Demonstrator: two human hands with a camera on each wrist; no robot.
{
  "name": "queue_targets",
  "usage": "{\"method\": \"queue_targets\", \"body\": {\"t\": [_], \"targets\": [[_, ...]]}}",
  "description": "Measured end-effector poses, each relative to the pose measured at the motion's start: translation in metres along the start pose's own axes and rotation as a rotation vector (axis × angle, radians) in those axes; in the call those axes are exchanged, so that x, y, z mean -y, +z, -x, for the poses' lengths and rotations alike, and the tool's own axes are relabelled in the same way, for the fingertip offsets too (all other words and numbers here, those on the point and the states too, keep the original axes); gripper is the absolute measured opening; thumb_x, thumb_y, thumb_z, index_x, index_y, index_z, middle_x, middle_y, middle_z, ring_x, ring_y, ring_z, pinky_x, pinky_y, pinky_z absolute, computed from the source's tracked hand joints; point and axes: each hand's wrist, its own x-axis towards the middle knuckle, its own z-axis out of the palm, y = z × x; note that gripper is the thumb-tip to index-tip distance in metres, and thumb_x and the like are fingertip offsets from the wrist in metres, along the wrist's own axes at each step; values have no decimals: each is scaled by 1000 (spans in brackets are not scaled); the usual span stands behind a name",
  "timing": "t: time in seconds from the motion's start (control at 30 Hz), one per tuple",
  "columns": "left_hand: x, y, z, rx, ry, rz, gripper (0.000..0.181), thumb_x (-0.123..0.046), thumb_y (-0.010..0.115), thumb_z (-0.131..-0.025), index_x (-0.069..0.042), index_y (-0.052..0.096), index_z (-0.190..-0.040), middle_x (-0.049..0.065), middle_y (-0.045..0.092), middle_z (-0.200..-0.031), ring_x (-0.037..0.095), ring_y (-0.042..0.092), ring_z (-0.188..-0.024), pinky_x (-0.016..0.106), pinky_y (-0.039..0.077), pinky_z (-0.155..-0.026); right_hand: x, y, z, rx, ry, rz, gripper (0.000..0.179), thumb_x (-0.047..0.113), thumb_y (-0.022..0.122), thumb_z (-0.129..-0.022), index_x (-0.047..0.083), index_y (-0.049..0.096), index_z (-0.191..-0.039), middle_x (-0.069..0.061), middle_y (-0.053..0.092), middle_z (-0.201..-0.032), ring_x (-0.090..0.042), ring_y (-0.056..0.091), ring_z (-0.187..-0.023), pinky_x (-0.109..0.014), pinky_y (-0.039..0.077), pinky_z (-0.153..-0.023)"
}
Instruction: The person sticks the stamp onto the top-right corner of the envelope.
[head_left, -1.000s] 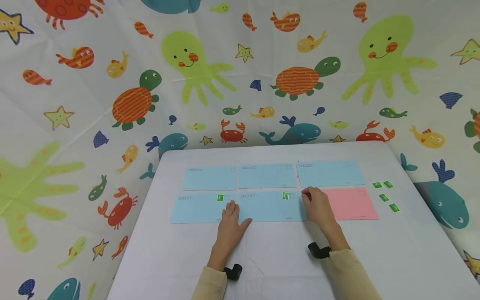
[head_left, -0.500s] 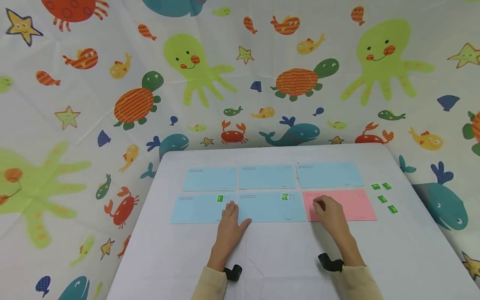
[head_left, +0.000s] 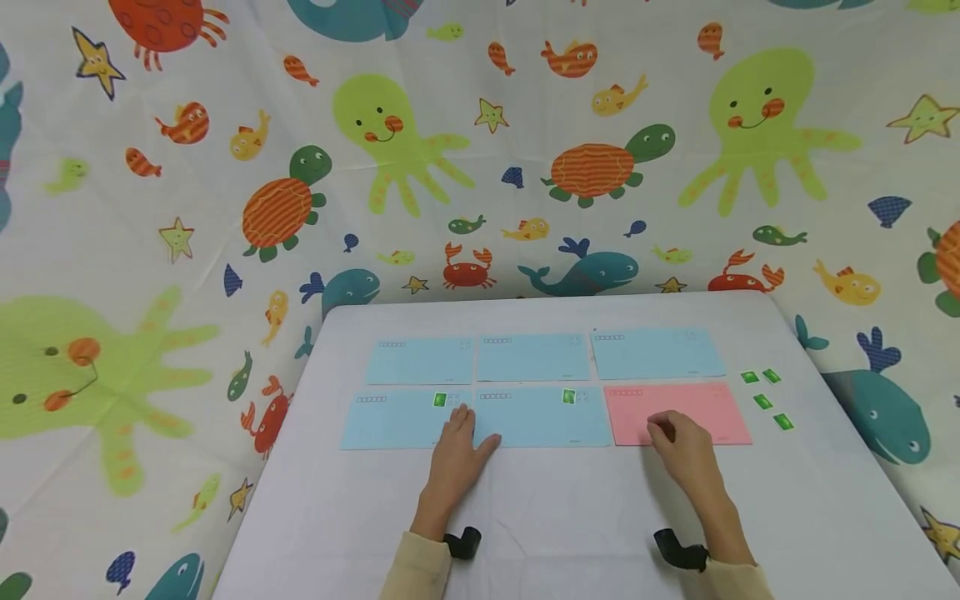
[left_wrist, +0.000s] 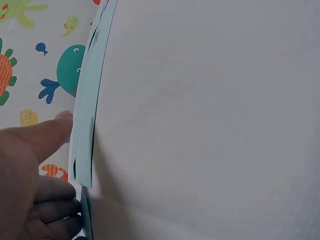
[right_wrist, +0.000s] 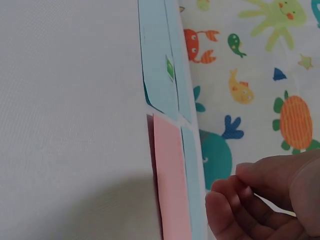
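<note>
My left hand [head_left: 455,450] lies with fingers straight across the meeting edges of two blue envelopes, the front left one [head_left: 397,425] and the front middle one [head_left: 543,425]. Each bears a green stamp, the left stamp [head_left: 440,400] and the middle stamp [head_left: 569,397], beside its printed corner box. My right hand [head_left: 686,446] is over the lower part of a pink envelope [head_left: 630,408]. Its fingers are loosely curled, thumb near the index finger, and nothing shows between them in the right wrist view, where the pink envelope [right_wrist: 170,175] lies left of the fingers.
Several loose green stamps [head_left: 762,402] lie right of the pink envelope. Behind the front row lie three more blue envelopes [head_left: 420,362]. A white cloth [head_left: 555,517] covers the table, and a sea-animal curtain [head_left: 442,175] hangs behind it.
My right hand has moved right and toward me, from the front middle blue envelope's right edge to over the pink envelope, uncovering its left part. The left hand has stayed in place.
</note>
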Motion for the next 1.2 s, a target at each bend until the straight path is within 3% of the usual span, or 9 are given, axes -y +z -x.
{"method": "queue_targets", "body": {"t": [0.47, 0.77, 1.0, 1.2], "targets": [[-6, -10, -5, 51, 5, -89, 74, -46, 64, -95, 5, 46, -146, 25, 43, -155, 44, 40, -144, 58, 40, -113, -15, -9, 21, 71, 145, 7, 24, 12, 59, -100, -6, 64, -113, -20, 69, -99, -25, 61, -85, -19, 48, -61], [-18, -5, -7, 12, -4, -112, 71, -41, 67, -94, 4, 47, -146, 26, 44, -153, 50, 41, -141, 62, 42, -109, -28, -11, 33, 53, 172, 42, 21, 13, 60, -98, -3, 67, -110, -17, 71, -98, -23, 62, -84, -21, 47, -60], [-35, 1, -9, 16, 58, -95, 69, -39, 68, -95, 6, 48, -144, 27, 41, -155, 49, 36, -144, 59, 36, -115, -33, -11, 38, 53, 223, 49, 22, 13, 60, -98, -4, 68, -108, -18, 71, -95, -23, 62, -83, -22, 47, -59], [-61, 14, -12, 49, 104, -97, 70, -40, 66, -96, 5, 47, -146, 25, 39, -157, 45, 36, -146, 57, 37, -115, -33, -13, 39, 56, 237, 47, 23, 14, 58, -98, -4, 67, -109, -16, 70, -94, -21, 60, -80, -20, 47, -57]]}}
